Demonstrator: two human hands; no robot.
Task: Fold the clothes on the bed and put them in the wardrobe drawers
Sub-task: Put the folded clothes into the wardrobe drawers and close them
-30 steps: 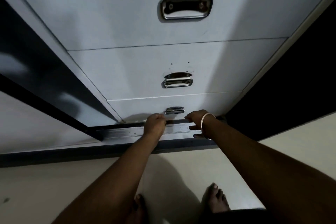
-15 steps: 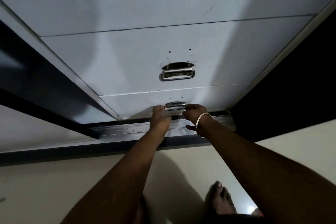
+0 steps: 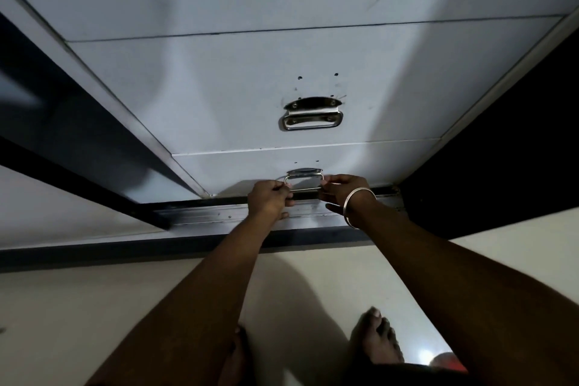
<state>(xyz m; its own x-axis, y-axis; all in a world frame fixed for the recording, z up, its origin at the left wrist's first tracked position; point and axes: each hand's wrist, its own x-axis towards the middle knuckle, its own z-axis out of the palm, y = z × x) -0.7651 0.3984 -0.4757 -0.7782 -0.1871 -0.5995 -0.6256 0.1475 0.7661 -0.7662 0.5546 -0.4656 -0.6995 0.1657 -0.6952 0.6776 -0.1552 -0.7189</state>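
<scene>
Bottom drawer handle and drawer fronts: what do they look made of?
Handle: polished metal, probably steel; it is silvery with bright glints, gripped by left hand and right hand. Drawer fronts: smooth pale matte panels, laminate or painted board; cannot tell which.

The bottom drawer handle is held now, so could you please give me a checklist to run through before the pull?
1. Left hand grips the bottom drawer handle at its left end: ok.
2. Right hand grips its right end: ok.
3. Handle bail swung out from the bottom drawer: ok.
4. Bare feet stand back from the drawer front, floor between looks bare: ok.
5. Middle drawer above closed flush: ok.
6. Folded clothes ready nearby: cannot tell, none in view.
</scene>
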